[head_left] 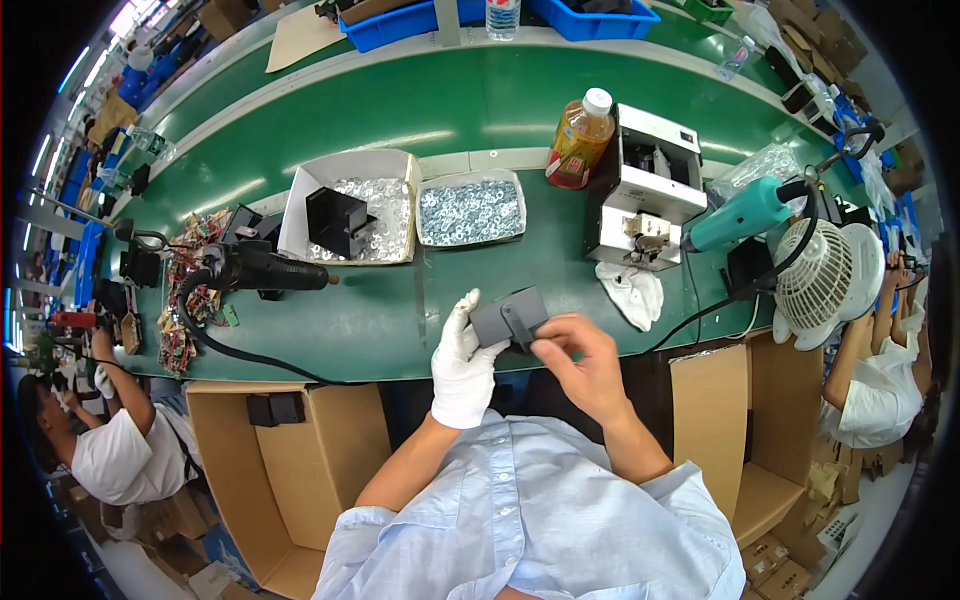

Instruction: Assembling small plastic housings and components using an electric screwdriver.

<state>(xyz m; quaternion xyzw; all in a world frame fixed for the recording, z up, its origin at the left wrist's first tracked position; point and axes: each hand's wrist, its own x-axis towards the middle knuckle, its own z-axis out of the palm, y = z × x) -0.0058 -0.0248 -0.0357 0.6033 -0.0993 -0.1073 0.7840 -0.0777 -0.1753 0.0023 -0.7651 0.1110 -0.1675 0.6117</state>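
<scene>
Dark grey plastic part (510, 318), flat and roughly square, held above the near edge of the green tabletop (480, 110), between both hands. Left hand (462, 360) in a white cotton glove, fingers (468, 305) curled up against the part's left side and underside. Right hand (580, 365) bare, fingers (550, 348) closed on the part's lower right corner, thumb on top; possibly a small strip or clip under that thumb, too blurred to tell.

Beyond the part, on the tabletop: a white cardboard box (350, 205) filled with shiny metal pieces, a black block (335, 220) sitting in it; just beside it to the right, a shallow tray of silvery washers (470, 210). Left of the box, a black heat gun (265, 268) lying on its side, its cable looping toward the near edge. To the right, a bottle of amber drink (578, 140) with a white cap, touching or just beside a white box-shaped machine (645, 185). Crumpled white cloth (632, 292) lying in front of the machine. Further right, a teal power tool (740, 215) and a small white fan (825, 280).

Open brown cartons (300, 470) below the tabletop edge on both sides. Other people seated at far left and far right.
</scene>
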